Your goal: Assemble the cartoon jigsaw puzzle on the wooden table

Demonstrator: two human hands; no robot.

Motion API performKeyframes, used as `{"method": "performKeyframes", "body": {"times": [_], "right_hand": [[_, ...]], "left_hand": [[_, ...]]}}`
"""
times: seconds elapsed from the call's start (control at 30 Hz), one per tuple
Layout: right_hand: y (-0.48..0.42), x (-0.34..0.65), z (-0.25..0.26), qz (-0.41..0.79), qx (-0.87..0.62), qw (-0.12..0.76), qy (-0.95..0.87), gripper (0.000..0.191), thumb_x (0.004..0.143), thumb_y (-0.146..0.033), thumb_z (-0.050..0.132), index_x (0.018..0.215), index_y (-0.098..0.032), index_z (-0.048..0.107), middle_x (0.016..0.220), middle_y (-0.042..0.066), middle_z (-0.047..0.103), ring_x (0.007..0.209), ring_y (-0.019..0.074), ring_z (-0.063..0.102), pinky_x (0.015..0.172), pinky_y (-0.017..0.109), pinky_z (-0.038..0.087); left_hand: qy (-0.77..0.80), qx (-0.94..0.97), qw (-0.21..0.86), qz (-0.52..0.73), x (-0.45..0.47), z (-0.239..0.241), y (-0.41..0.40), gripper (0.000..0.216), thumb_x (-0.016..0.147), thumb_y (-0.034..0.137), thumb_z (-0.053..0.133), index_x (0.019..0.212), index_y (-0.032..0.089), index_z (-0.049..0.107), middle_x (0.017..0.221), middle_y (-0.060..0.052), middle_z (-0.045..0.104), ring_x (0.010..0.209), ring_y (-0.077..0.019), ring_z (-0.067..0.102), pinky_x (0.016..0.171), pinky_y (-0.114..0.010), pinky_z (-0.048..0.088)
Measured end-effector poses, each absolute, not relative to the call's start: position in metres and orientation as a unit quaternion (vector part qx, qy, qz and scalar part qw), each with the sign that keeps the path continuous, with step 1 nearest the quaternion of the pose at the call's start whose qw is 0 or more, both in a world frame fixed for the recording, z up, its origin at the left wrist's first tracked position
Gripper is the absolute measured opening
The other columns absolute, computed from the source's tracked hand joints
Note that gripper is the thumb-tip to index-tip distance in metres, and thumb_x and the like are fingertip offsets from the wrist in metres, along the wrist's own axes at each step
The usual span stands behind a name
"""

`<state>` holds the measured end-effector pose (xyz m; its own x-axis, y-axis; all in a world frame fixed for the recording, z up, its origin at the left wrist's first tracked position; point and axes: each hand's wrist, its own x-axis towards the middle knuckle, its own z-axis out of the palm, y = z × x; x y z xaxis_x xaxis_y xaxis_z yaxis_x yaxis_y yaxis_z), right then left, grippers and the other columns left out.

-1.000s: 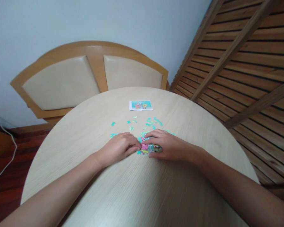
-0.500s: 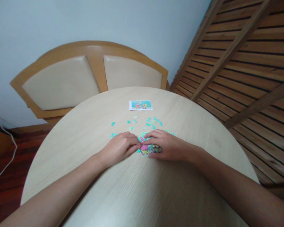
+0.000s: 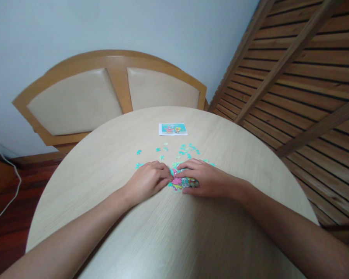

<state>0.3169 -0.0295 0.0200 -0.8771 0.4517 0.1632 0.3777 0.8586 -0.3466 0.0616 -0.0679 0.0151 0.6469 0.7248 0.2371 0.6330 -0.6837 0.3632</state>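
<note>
A partly joined jigsaw puzzle (image 3: pixel 177 182) with a pink cartoon figure lies flat on the table, its right part covered by my right hand (image 3: pixel 206 178). That hand's fingers are spread over the puzzle, with the thumb at the near edge and the fingertips towards the far side. At the puzzle's left edge, my left hand (image 3: pixel 151 180) has its thumb and fingers pressed together, touching the pink area. Whatever is between those fingertips is hidden. Loose teal puzzle pieces (image 3: pixel 183 147) lie beyond the hands, and a few (image 3: pixel 138 166) are beside my left hand.
A picture card (image 3: pixel 173 129) with two cartoon figures lies farther back on the round wooden table (image 3: pixel 104 155). Behind the table stands a padded wooden backrest (image 3: pixel 119 77) against the wall. Slatted wooden panels (image 3: pixel 302 97) rise on the right. A white cable (image 3: pixel 16 186) hangs at left.
My left hand has shifted very slightly left, showing a little more of the pink area. My right hand and the loose pieces look unmoved.
</note>
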Motion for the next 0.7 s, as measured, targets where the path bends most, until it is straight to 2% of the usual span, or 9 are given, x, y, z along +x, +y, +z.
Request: {"method": "performKeyframes", "body": {"times": [0.13,0.23,0.37,0.7], "right_hand": [[-0.0295,0.3171,0.0202,0.157,-0.215,0.122,-0.956,0.043,0.09,-0.043,0.071,0.127,-0.022,0.069,0.13,0.013,0.065,0.121,0.0281,0.059,0.105,0.045,0.046],[-0.0293,0.317,0.0191,0.152,-0.21,0.126,-0.957,0.042,0.09,-0.043,0.071,0.125,-0.02,0.07,0.129,0.013,0.065,0.12,0.0283,0.059,0.105,0.045,0.046],[-0.0286,0.3165,0.0183,0.144,-0.212,0.123,-0.959,0.042,0.09,-0.043,0.071,0.125,-0.02,0.07,0.13,0.013,0.065,0.12,0.0283,0.059,0.105,0.044,0.046],[-0.0277,0.3165,0.0169,0.143,-0.207,0.129,-0.959,0.042,0.089,-0.041,0.072,0.124,-0.019,0.07,0.128,0.015,0.066,0.119,0.0291,0.06,0.104,0.045,0.046]], "left_hand": [[0.394,0.893,0.13,0.175,0.0624,0.0175,-0.0678,0.015,0.1,0.022,0.059,0.103,0.022,0.074,0.103,-0.004,0.074,0.098,-0.0221,0.066,0.089,-0.037,0.051],[0.414,0.884,0.133,0.171,0.0636,0.021,-0.0693,0.011,0.096,0.027,0.065,0.101,0.021,0.073,0.102,-0.004,0.074,0.097,-0.023,0.066,0.089,-0.038,0.052],[0.423,0.882,0.131,0.158,0.0651,0.0234,-0.0714,0.016,0.091,0.032,0.073,0.103,0.022,0.074,0.101,-0.004,0.073,0.097,-0.0238,0.067,0.089,-0.038,0.052],[0.414,0.89,0.135,0.135,0.0631,0.0241,-0.0731,0.011,0.094,0.031,0.071,0.1,0.024,0.077,0.1,-0.002,0.073,0.094,-0.021,0.069,0.082,-0.033,0.052]]}}
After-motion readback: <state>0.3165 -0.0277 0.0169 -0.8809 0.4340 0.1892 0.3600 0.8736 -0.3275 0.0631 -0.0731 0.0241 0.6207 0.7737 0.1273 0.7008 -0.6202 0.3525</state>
